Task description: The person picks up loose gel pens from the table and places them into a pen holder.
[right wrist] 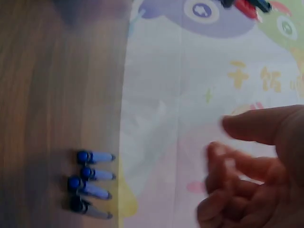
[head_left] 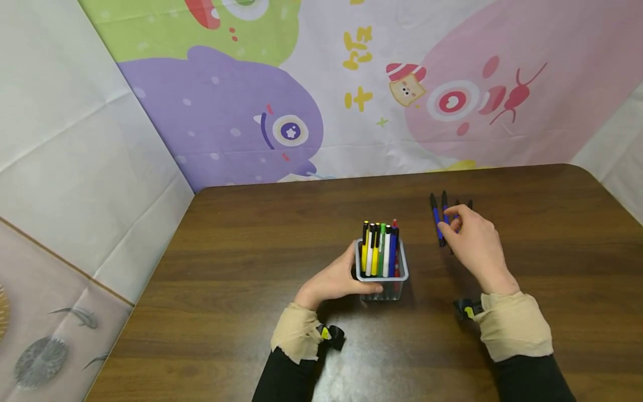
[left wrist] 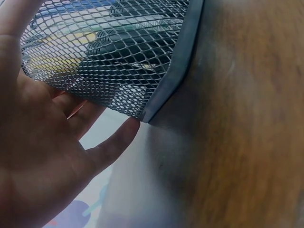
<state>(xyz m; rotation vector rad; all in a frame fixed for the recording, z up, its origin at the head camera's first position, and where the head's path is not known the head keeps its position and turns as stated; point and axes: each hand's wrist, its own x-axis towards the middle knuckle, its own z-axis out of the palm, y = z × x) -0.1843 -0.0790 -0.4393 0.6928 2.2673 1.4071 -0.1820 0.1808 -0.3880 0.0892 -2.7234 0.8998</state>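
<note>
A mesh pen holder (head_left: 382, 293) with a pale grey rim stands upright on the table, filled with yellow, white, green, blue and red pens (head_left: 373, 251). My left hand (head_left: 330, 283) grips it from the left side, thumb across the front; the left wrist view shows the fingers against the mesh wall (left wrist: 137, 52). To the right, several blue pens with dark ends (head_left: 436, 220) lie side by side. Over them hovers my right hand (head_left: 477, 243), partly hiding them. In the right wrist view its bent fingers (right wrist: 221, 161) hold nothing, apart from the pens (right wrist: 97, 173).
The brown wooden table (head_left: 226, 262) extends to both sides of the hands. Behind its far edge hangs a cartoon-printed cloth (head_left: 351, 139). White sheeting (head_left: 85, 111) covers the left side.
</note>
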